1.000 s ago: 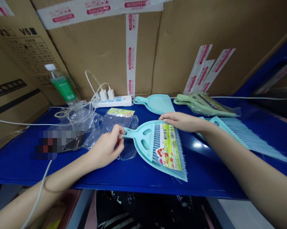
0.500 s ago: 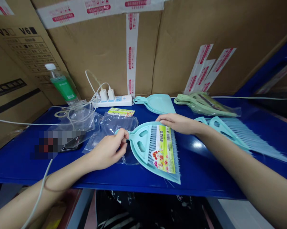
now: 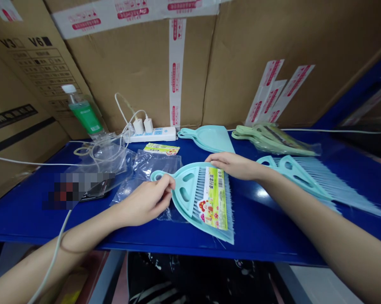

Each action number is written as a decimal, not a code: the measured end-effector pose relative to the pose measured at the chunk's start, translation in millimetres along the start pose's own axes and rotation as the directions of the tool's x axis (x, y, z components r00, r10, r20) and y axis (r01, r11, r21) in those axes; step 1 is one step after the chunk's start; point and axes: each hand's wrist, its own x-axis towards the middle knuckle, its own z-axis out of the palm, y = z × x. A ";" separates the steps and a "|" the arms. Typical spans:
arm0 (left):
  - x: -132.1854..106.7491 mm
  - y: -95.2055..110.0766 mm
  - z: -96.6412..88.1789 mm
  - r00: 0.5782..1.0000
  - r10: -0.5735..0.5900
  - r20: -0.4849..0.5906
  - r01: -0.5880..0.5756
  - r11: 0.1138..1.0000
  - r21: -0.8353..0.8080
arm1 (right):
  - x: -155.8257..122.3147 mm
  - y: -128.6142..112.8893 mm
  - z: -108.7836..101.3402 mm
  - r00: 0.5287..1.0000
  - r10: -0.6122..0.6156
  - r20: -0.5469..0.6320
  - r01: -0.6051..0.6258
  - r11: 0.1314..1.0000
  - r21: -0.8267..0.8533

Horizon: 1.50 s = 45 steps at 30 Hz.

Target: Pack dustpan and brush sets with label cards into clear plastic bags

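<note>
A light-blue dustpan (image 3: 186,213) lies in front of me with a small matching brush (image 3: 194,182) nested in it, its bristles towards the right. Across the bristles sits a yellow-green printed label card (image 3: 216,202). My left hand (image 3: 144,202) pinches the dustpan at the neck of its handle. At the far edge, my right hand (image 3: 231,164) is closed over the rim near the card's top corner; its thumb is hidden. Clear plastic wrappers (image 3: 160,162) lie behind and beside my left hand.
Behind stand a second blue dustpan (image 3: 211,137) and a bagged green set (image 3: 266,139). Loose blue brushes (image 3: 301,177) lie right. A power strip (image 3: 155,135), bottle (image 3: 87,116), another label card (image 3: 161,148) and phone (image 3: 97,192) are left. Cardboard boxes (image 3: 140,71) wall the back.
The dustpan with brush and card has shifted slightly left. My left hand now sits nearer the pan along the handle, and more of the handle loop shows. My right hand stays on the far rim.
</note>
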 end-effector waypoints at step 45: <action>-2.4 -32.4 -57.6 0.829 -0.554 -0.077 0.543 0.763 0.350 | 5.1 7.3 3.5 0.985 -0.084 -0.154 0.048 0.973 -0.225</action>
